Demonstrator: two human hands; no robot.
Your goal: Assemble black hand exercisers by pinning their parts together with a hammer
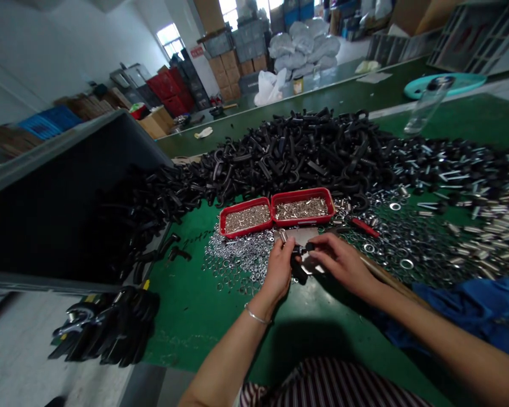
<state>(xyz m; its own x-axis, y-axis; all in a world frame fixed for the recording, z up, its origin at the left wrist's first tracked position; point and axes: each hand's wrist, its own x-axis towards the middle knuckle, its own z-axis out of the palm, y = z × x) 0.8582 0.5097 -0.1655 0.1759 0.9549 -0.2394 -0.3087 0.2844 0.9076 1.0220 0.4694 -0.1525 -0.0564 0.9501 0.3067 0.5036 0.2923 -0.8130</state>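
Note:
My left hand point(277, 267) is closed around a black plastic handle part point(298, 273), and its lower end sticks out below the fingers. A small silvery cylinder point(283, 235) shows at the top of that hand. Close beside it, my right hand point(343, 263) pinches a black-headed bolt point(309, 247) whose metal shank points at the handle part. Whether the shank has entered the part, I cannot tell. Beneath the hands lies a pale flat plate point(313, 267). Loose shiny washers and nuts point(246, 254) spread over the green table left of my left hand.
Two red trays point(303, 220) of tiny metal pins stand just beyond my hands. Behind them rises a heap of black handles point(288, 147). Metal sleeves point(492, 232) and black-headed bolts point(453, 169) lie right. A grey crate point(123, 121) lies tipped at left; blue cloth point(475, 311) is right.

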